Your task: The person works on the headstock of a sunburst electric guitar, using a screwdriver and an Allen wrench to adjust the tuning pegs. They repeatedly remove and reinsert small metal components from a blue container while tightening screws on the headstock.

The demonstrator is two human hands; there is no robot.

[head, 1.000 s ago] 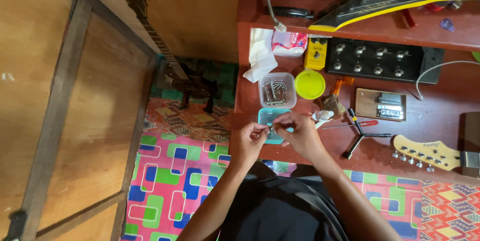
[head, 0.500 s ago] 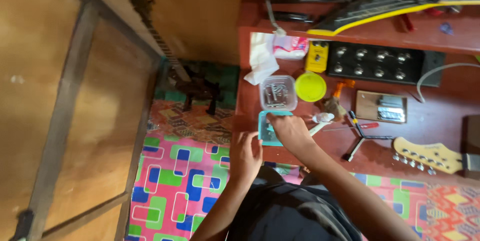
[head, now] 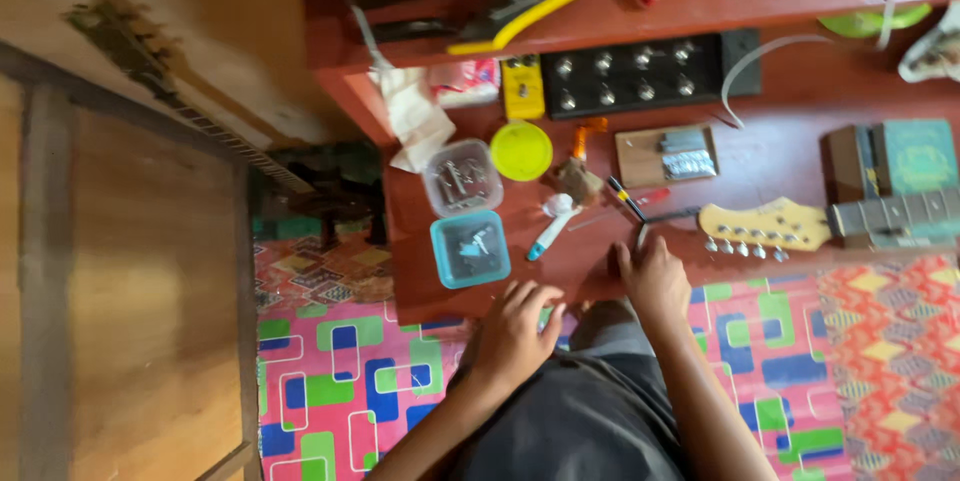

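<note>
Right hand [head: 652, 279] flat, released, beside guitar headstock [head: 765, 226], long axis horizontal, pointing frame-left. Left hand [head: 515, 329] curled; contents unclear.

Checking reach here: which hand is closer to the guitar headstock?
Right. The right hand lies just left of the guitar headstock; the left hand sits farther away, at the table edge.
</note>
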